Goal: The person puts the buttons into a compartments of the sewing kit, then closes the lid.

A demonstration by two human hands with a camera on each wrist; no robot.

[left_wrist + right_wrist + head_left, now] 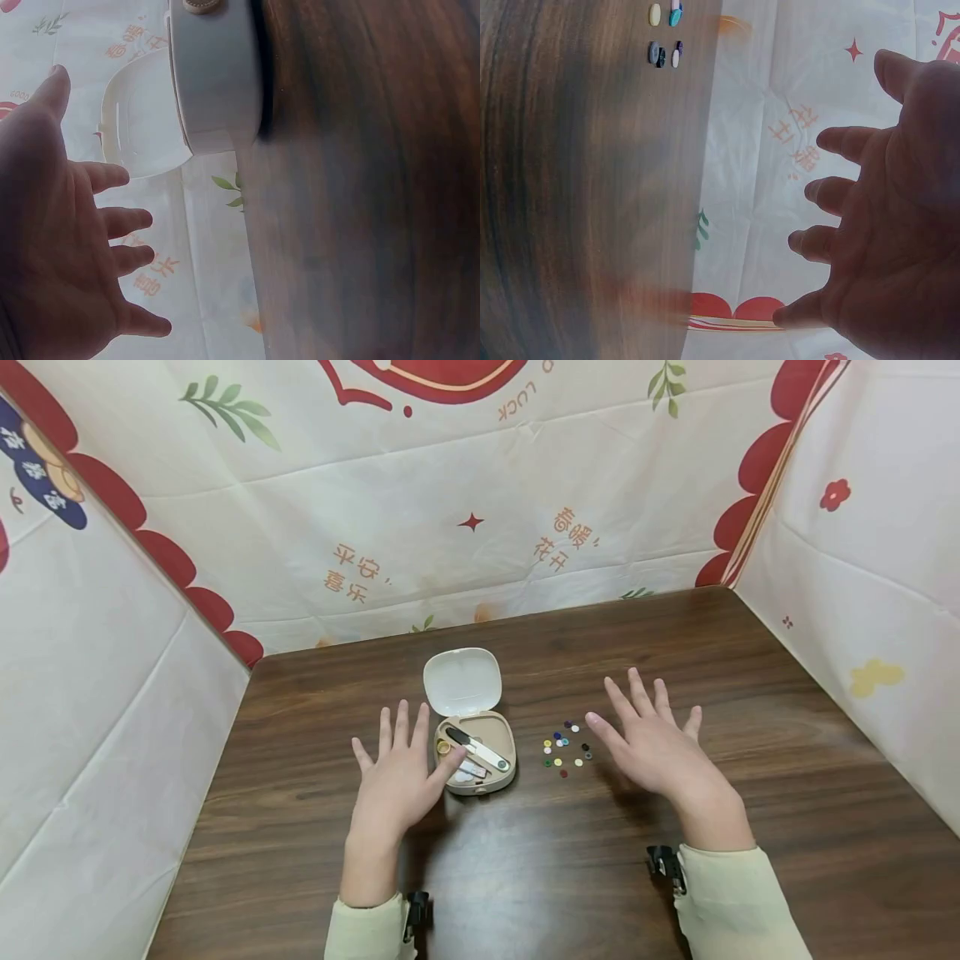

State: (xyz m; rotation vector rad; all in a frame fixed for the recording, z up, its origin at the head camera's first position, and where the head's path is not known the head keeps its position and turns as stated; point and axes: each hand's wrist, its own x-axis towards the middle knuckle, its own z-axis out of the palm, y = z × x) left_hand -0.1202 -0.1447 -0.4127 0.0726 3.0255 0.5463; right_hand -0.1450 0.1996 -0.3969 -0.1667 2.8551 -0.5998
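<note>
My left hand point(400, 781) is spread flat above the table, its thumb overlapping the near left part of a small beige case point(491, 727) in the head view. The case's white lid point(462, 683) is flipped back. Inside lie thread snips point(487, 753) with a black tip, a yellow ring-like piece point(444, 747) and a whitish strip point(472, 768), partly covered by the thumb. To the right, several small coloured buttons point(558, 762) are scattered on the wood. Beside them hovers my right hand point(660, 747), fingers spread, holding nothing; its palm point(907, 225) shows in the right wrist view.
The dark wooden table point(300, 843) ends at a white printed cloth point(465, 552) hung behind and along both sides. Black straps with small mounts point(666, 866) sit at the cream sleeves point(731, 902).
</note>
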